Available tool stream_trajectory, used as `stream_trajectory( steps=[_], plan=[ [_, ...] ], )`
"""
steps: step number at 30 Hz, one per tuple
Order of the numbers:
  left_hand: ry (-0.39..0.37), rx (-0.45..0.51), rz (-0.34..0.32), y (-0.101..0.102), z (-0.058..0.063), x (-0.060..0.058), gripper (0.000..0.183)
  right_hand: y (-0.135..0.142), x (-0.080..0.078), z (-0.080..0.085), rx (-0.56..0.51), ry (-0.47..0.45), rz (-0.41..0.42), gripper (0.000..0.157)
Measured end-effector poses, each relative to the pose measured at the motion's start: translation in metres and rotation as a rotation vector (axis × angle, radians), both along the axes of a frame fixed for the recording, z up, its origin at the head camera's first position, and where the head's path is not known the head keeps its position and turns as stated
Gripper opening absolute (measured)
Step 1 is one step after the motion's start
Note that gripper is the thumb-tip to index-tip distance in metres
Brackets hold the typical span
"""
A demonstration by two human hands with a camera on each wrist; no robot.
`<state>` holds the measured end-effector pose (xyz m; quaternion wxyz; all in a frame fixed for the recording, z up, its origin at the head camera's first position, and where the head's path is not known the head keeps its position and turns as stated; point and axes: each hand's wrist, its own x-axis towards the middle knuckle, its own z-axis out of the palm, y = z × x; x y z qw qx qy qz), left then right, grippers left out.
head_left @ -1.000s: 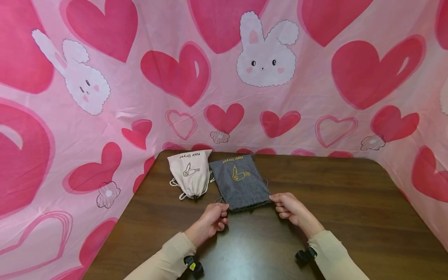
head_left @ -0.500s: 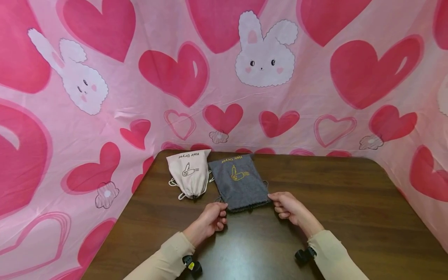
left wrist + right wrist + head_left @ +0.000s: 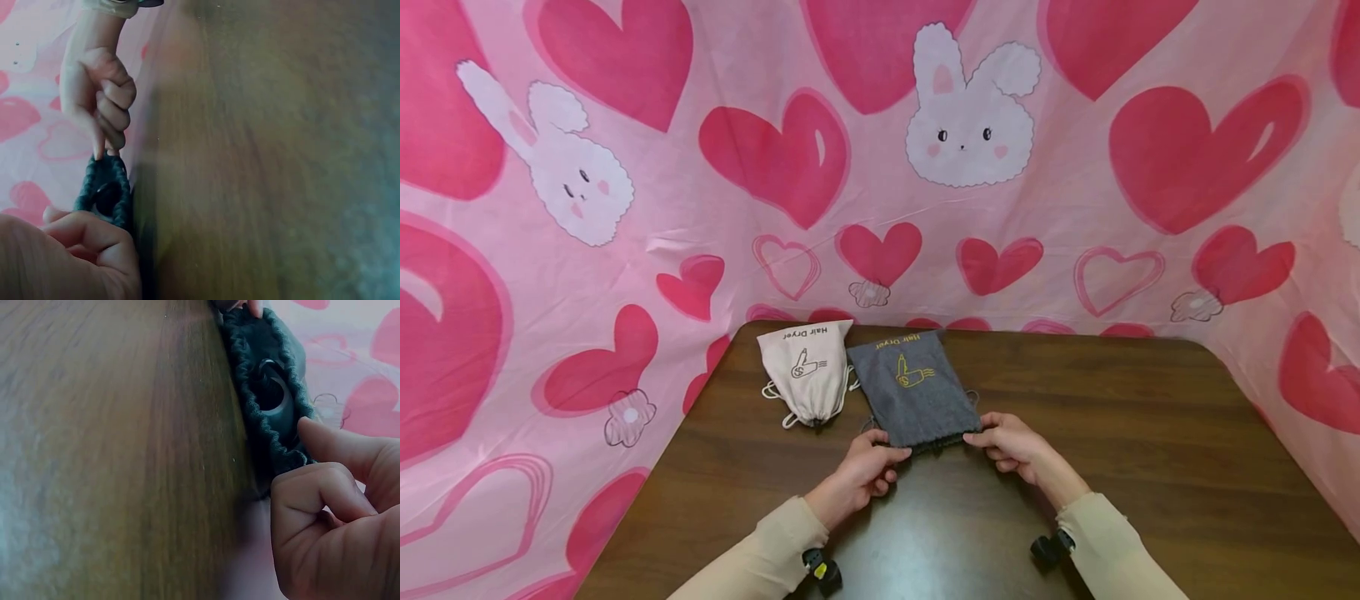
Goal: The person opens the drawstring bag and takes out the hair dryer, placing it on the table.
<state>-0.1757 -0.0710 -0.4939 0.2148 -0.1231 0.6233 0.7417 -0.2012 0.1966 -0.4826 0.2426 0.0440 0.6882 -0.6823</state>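
Note:
A grey drawstring bag (image 3: 913, 396) with yellow "Hair Dryer" lettering and a dryer drawing lies flat on the table, its gathered mouth towards me. My left hand (image 3: 863, 467) pinches the left part of that mouth. At its right part, my right hand (image 3: 1017, 446) pinches the hem between thumb and curled forefinger. The right wrist view shows the mouth (image 3: 250, 394) held apart, with a dark, smooth object (image 3: 281, 419) with a rounded opening inside; most of it is hidden by the cloth. To the left lies a cream drawstring bag (image 3: 805, 371), cinched at its near end, with the same lettering in black.
The dark wooden table (image 3: 1112, 442) extends to both sides and in front of the bags. A pink curtain (image 3: 880, 192) with hearts and rabbits closes off the back and sides. White cords (image 3: 792, 421) of the cream bag lie loose beside it.
Both hands have moved inward along the grey bag's mouth, the left one to the right and the right one slightly left. The cream bag has not moved.

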Motion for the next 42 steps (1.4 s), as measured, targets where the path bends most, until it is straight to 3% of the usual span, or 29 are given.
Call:
stream_trajectory(
  steps=[9,22,31,42],
  plan=[
    [0.006,0.04,0.029,0.0056,-0.001,0.0007,0.032,-0.002,0.0011,-0.0023,-0.043,-0.008,0.004,0.016],
    [-0.018,0.051,0.024,0.0038,0.0012,0.0022,0.017,-0.0007,0.0027,-0.0055,-0.078,-0.042,0.005,0.027],
    [-0.008,0.025,0.013,0.001,0.002,0.0005,0.024,-0.0029,0.0016,-0.0045,-0.095,-0.042,-0.031,0.023],
    [-0.003,-0.001,0.053,0.0043,0.003,0.0005,0.026,-0.0054,0.0005,-0.0031,-0.08,-0.043,-0.039,0.027]
  ],
)
